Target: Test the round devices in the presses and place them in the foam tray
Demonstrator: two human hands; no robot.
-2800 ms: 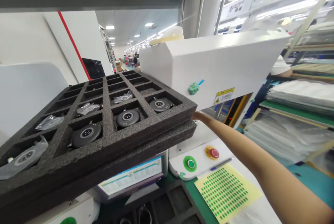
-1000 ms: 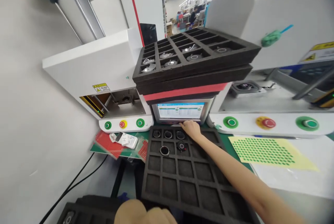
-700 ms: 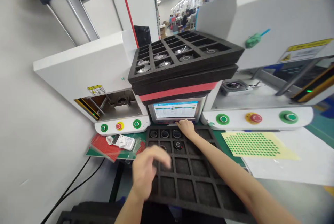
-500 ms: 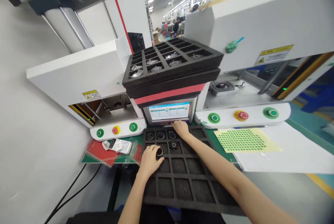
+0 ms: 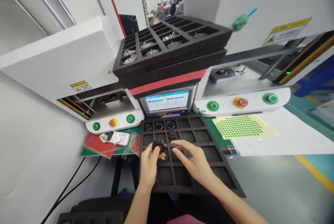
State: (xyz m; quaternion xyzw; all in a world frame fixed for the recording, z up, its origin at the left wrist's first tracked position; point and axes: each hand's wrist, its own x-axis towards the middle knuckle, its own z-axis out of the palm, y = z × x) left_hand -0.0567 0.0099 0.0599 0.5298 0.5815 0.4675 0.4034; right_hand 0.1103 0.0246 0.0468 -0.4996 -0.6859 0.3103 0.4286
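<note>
My left hand (image 5: 149, 166) is closed on a round black part (image 5: 158, 146) with a ring-shaped face and a small red spot at its edge, lifted over the black foam tray (image 5: 182, 192). Just to the right, my right hand (image 5: 194, 159) has thumb and index finger apart, pointing toward that part without visibly gripping anything. A similar black part (image 5: 172, 134) lies in a second-row compartment beyond my fingers. Three round parts with shiny rims, among them one at the left corner (image 5: 148, 127), sit in the tray's far row.
Behind the tray stands a screen (image 5: 167, 101) under stacked foam trays (image 5: 172, 63) holding several parts. Machines with green and red buttons (image 5: 242, 102) flank it. A yellow sticker sheet (image 5: 240, 127) lies right; a white device (image 5: 121, 138) and red sheets (image 5: 97, 144) lie left.
My right hand has come back from the screen's lower edge to beside my left hand. The part in my left hand is now raised and turned face-up. The view has shifted.
</note>
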